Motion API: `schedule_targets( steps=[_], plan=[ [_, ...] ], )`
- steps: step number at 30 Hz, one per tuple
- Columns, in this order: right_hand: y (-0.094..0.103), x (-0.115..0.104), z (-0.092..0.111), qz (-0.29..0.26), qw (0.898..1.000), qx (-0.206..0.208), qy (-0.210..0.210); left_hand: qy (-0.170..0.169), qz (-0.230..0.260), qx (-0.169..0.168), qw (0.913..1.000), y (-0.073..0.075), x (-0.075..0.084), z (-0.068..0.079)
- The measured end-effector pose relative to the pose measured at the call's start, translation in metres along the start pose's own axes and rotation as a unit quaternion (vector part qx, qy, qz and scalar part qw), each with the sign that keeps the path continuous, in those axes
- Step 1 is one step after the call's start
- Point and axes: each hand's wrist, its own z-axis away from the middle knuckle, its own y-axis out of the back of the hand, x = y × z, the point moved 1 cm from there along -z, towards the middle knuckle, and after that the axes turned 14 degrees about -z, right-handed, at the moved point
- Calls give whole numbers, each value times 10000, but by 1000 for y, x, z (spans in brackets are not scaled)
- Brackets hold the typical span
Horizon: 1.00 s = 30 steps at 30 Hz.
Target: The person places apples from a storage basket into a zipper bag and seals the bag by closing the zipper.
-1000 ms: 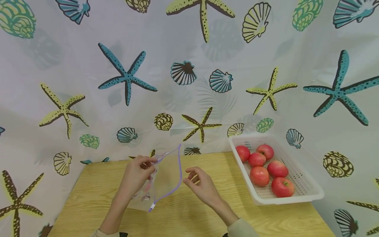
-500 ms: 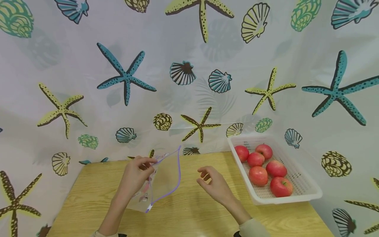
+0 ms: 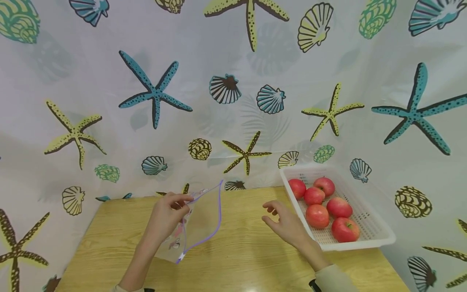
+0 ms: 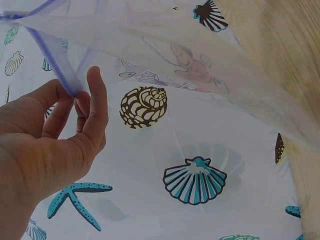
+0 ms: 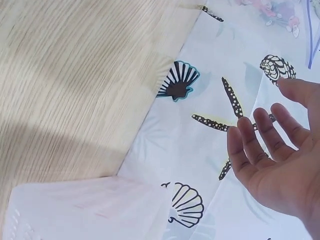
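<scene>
My left hand [image 3: 168, 214] pinches the rim of a clear zip bag [image 3: 200, 223] between thumb and fingers. The bag has a purple zip edge, a white slider at its lower corner and a printed pattern, and its mouth gapes toward the right. In the left wrist view the fingertips meet on the purple strip of the bag [image 4: 59, 62]. My right hand [image 3: 288, 225] is in the air beside the basket's left side, fingers loosely bent and nothing in them. Several red apples [image 3: 345, 230] lie in the white plastic basket [image 3: 375, 229].
The wooden table [image 3: 237, 259] reaches back to a white curtain [image 3: 233, 52] printed with starfish and shells. In the right wrist view the basket's wall [image 5: 90, 210] shows at the lower left.
My right hand has moved right, away from the bag's mouth and toward the apple basket. The left hand keeps its pinch on the bag, whose lower corner has shifted slightly left.
</scene>
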Motion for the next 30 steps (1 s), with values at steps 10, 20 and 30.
schedule_targets(
  steps=[10, 20, 30],
  plan=[
    [28, 18, -1, 958, 9946, -312, -236, -19, 88, 9, 10000, 2, 1, 1],
    [62, 35, 0, 1628, 9845, -598, -252, -39, 33, -44, 10000, 3, 0, 1],
    [89, 58, 8, 2168, 9717, -912, -211, 28, -21, -78, 10000, 1, -1, 1]
  ],
)
